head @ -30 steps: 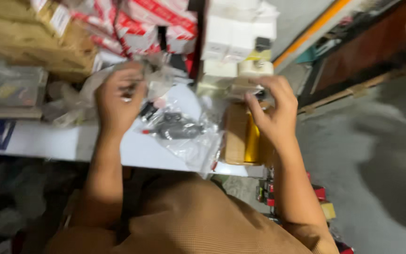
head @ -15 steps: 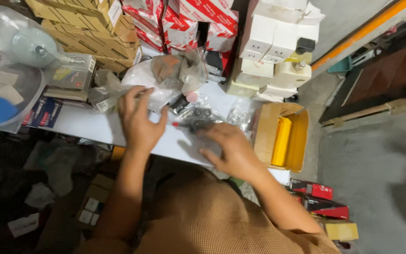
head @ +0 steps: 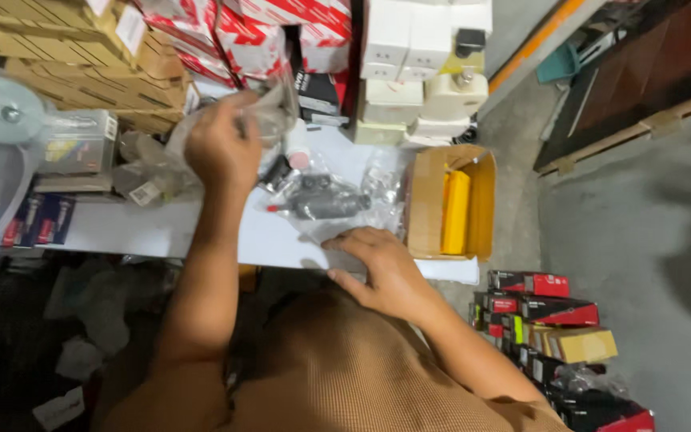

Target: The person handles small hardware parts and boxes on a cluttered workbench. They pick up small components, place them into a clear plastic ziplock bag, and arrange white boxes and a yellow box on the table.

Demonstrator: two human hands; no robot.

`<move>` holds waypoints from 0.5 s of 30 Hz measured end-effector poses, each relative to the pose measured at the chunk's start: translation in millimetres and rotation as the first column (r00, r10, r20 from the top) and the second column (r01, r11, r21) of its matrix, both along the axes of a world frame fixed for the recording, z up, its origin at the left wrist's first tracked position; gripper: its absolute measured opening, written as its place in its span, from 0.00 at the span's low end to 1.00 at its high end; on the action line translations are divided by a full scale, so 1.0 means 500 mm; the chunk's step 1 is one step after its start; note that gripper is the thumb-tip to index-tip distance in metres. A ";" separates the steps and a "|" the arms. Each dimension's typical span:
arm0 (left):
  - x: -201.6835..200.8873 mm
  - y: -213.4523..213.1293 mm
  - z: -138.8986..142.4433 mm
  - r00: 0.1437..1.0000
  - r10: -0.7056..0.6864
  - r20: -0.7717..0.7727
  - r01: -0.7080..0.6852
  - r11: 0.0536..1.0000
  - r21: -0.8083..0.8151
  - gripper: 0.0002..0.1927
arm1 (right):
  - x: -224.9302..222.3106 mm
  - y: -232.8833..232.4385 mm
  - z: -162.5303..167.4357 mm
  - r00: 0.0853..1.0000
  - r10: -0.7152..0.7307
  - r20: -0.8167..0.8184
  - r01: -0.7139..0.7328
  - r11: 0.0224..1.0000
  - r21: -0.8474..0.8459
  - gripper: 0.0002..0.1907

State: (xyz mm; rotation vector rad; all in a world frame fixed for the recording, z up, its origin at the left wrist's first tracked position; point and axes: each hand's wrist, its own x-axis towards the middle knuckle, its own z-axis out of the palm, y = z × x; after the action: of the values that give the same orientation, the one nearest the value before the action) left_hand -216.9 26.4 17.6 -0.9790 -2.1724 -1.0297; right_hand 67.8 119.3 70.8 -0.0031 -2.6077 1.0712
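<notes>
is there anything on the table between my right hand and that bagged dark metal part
Nothing visible. The right hand rests at the table's near edge, and only the clear bag's plastic covers the dark metal part just beyond it.

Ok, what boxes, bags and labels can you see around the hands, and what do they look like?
Clear bag: crinkled, raised in left hand.
Bagged dark part: on white table, by right hand.
Open cardboard box: table's right end, yellow piece inside.
Red-and-white boxes: stacked behind.
White label: on brown carton.

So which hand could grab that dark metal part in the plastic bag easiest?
Probably the right hand: it rests flat on the table edge just below the bagged dark part. The left hand is raised, gripping another clear bag.
</notes>
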 end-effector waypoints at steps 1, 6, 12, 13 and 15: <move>0.009 -0.008 -0.002 0.999 0.036 0.010 -0.036 0.999 0.032 0.11 | 0.008 0.001 -0.002 1.000 -0.009 -0.012 0.009 1.000 0.002 0.17; 0.117 0.015 -0.017 0.946 0.212 0.247 -0.161 0.964 -0.209 0.21 | 0.033 0.006 0.003 0.997 -0.030 -0.075 0.022 0.995 -0.099 0.15; 0.156 0.051 -0.059 0.970 0.210 0.121 -0.162 0.934 -0.319 0.27 | 0.072 0.017 0.019 0.993 0.065 -0.103 -0.075 0.992 -0.100 0.14; 0.154 0.061 -0.066 0.972 0.212 0.097 -0.169 0.928 -0.331 0.25 | 0.079 0.025 0.021 0.991 0.073 -0.108 -0.084 0.991 -0.102 0.14; 0.159 0.077 -0.074 0.970 0.234 0.071 -0.199 0.923 -0.328 0.24 | 0.107 0.040 0.028 0.989 0.093 -0.116 -0.104 0.990 -0.099 0.13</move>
State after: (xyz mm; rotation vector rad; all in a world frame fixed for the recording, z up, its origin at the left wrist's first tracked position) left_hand -137.4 65.0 -19.7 -0.8073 -2.5262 -0.6525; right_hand 121.2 139.3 84.7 0.1586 -2.4723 1.2058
